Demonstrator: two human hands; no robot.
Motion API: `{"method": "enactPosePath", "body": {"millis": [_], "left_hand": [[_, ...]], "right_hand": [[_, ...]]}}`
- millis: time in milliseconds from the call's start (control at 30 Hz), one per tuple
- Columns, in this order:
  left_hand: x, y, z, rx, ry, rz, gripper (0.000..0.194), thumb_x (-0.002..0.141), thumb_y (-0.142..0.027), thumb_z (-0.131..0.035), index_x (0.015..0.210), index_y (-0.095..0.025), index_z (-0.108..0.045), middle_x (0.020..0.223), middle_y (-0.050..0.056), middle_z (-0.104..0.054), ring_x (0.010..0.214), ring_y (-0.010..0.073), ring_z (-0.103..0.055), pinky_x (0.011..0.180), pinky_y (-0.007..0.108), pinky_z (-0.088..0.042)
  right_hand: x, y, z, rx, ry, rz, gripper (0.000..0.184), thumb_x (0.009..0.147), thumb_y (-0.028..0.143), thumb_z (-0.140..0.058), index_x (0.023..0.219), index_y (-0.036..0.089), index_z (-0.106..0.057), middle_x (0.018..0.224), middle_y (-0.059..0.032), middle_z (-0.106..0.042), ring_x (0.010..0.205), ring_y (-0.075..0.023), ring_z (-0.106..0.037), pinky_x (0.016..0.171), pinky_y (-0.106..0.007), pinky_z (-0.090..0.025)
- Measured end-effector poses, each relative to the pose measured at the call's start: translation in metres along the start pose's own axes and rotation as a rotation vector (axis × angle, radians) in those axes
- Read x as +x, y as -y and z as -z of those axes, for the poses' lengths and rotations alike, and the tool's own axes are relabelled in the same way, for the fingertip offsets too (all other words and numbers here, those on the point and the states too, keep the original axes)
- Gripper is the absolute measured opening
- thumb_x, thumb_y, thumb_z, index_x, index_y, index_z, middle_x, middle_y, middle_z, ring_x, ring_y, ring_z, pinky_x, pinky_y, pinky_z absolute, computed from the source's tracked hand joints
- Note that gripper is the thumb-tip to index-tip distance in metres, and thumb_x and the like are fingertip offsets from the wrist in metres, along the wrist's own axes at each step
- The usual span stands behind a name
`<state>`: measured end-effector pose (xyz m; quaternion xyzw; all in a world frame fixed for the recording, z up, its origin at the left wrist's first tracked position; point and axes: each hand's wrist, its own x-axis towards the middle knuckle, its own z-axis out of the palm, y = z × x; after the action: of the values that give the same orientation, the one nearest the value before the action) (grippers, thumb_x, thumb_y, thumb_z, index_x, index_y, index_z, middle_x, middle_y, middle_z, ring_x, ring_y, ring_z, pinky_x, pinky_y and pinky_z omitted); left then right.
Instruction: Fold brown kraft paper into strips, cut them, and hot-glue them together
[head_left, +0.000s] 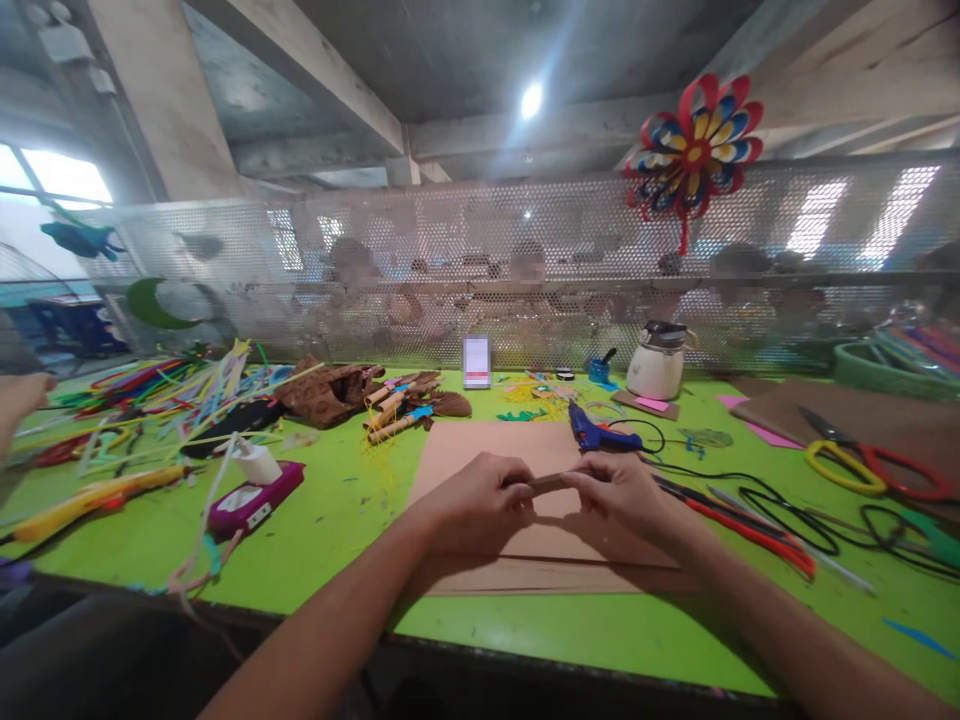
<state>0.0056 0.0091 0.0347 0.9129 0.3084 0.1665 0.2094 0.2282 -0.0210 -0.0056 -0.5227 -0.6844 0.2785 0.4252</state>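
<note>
My left hand (480, 500) and my right hand (619, 490) meet over a brown cardboard sheet (480, 445) at the middle of the green table (337, 520). Both hands are closed in a pinch on the ends of a thin rolled brown paper stick (547, 483), held level between them. A blue glue gun (592, 432) lies just beyond my right hand on the far edge of the cardboard, its black cord running off to the right.
Coloured strips and sticks (165, 390) litter the left side, with a magenta box (251, 500) and white glue bottle (259, 462). Scissors (870, 465) and cables lie right. A phone (476, 360), white kettle (656, 365) and mesh screen (525, 260) stand behind. Another person's hand (19, 400) shows far left.
</note>
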Motion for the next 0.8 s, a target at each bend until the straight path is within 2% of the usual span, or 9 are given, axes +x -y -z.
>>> {"method": "enactPosePath", "body": {"millis": [167, 300, 367, 433, 500, 567, 633, 700, 800], "left_hand": [[0.004, 0.012, -0.002, 0.037, -0.004, -0.016, 0.014, 0.075, -0.026, -0.054, 0.073, -0.015, -0.063, 0.063, 0.000, -0.058, 0.056, 0.0100, -0.044, 0.052, 0.022, -0.029], [0.013, 0.024, 0.003, -0.189, 0.113, 0.118, 0.029, 0.081, -0.040, -0.051, 0.068, -0.015, -0.058, 0.054, -0.002, -0.052, 0.052, 0.0099, -0.044, 0.051, 0.022, -0.030], [0.016, 0.028, 0.006, -0.333, 0.153, 0.152, 0.036, 0.081, -0.047, -0.050, 0.067, -0.015, -0.056, 0.053, -0.003, -0.051, 0.051, 0.0093, -0.044, 0.051, 0.022, -0.031], [0.016, 0.030, 0.008, -0.462, 0.184, 0.173, 0.038, 0.080, -0.051, -0.052, 0.067, -0.015, -0.053, 0.051, -0.004, -0.050, 0.049, 0.0084, -0.043, 0.050, 0.021, -0.031], [0.015, 0.031, 0.009, -0.579, 0.207, 0.198, 0.040, 0.078, -0.053, -0.055, 0.066, -0.016, -0.050, 0.050, -0.004, -0.049, 0.046, 0.0076, -0.041, 0.048, 0.021, -0.030], [0.013, 0.029, 0.008, -0.698, 0.221, 0.206, 0.040, 0.077, -0.053, -0.059, 0.066, -0.015, -0.049, 0.050, -0.005, -0.048, 0.045, 0.0067, -0.041, 0.046, 0.020, -0.029], [0.012, 0.026, 0.006, -0.829, 0.242, 0.199, 0.039, 0.075, -0.051, -0.062, 0.066, -0.015, -0.050, 0.051, -0.005, -0.048, 0.045, 0.0057, -0.041, 0.046, 0.019, -0.031], [0.010, 0.023, 0.004, -0.955, 0.280, 0.194, 0.038, 0.074, -0.050, -0.065, 0.067, -0.015, -0.050, 0.052, -0.005, -0.047, 0.043, 0.0053, -0.041, 0.045, 0.019, -0.032], [0.007, 0.019, 0.000, -1.114, 0.355, 0.193, 0.037, 0.073, -0.045, -0.068, 0.065, -0.015, -0.049, 0.049, -0.006, -0.045, 0.040, 0.0052, -0.041, 0.041, 0.019, -0.031]], "right_hand": [[0.003, -0.008, 0.002, 0.167, 0.094, -0.127, 0.040, 0.081, 0.051, -0.055, 0.062, 0.015, -0.058, 0.048, 0.0019, -0.054, 0.040, -0.0071, -0.043, 0.040, -0.019, -0.032], [0.003, -0.006, 0.005, 0.331, 0.117, -0.198, 0.048, 0.078, 0.058, -0.055, 0.059, 0.014, -0.057, 0.046, 0.0014, -0.053, 0.035, -0.0060, -0.040, 0.036, -0.018, -0.029], [0.004, -0.007, 0.010, 0.372, 0.073, -0.210, 0.051, 0.078, 0.061, -0.053, 0.062, 0.013, -0.058, 0.046, 0.0003, -0.054, 0.035, -0.0062, -0.041, 0.035, -0.018, -0.028], [0.007, -0.009, 0.015, 0.382, -0.042, -0.189, 0.051, 0.078, 0.062, -0.053, 0.069, 0.013, -0.061, 0.049, -0.0007, -0.056, 0.036, -0.0072, -0.043, 0.034, -0.018, -0.028], [0.009, -0.012, 0.019, 0.380, -0.151, -0.131, 0.049, 0.076, 0.061, -0.056, 0.077, 0.012, -0.062, 0.053, -0.0013, -0.058, 0.038, -0.0085, -0.046, 0.035, -0.020, -0.032], [0.010, -0.014, 0.020, 0.354, -0.180, -0.046, 0.044, 0.075, 0.055, -0.061, 0.084, 0.012, -0.064, 0.059, -0.0018, -0.060, 0.044, -0.0101, -0.050, 0.040, -0.022, -0.039], [0.009, -0.012, 0.019, 0.312, -0.137, 0.045, 0.039, 0.075, 0.046, -0.065, 0.095, 0.013, -0.064, 0.070, -0.0039, -0.065, 0.057, -0.0135, -0.058, 0.051, -0.026, -0.048], [0.005, -0.007, 0.017, 0.290, -0.028, 0.119, 0.044, 0.075, 0.038, -0.068, 0.113, 0.017, -0.060, 0.091, -0.0068, -0.068, 0.078, -0.0180, -0.064, 0.068, -0.031, -0.053], [-0.004, 0.011, 0.016, 0.318, 0.211, 0.166, 0.061, 0.074, 0.032, -0.071, 0.131, 0.022, -0.049, 0.113, -0.0080, -0.064, 0.105, -0.0220, -0.060, 0.088, -0.037, -0.050]]}}
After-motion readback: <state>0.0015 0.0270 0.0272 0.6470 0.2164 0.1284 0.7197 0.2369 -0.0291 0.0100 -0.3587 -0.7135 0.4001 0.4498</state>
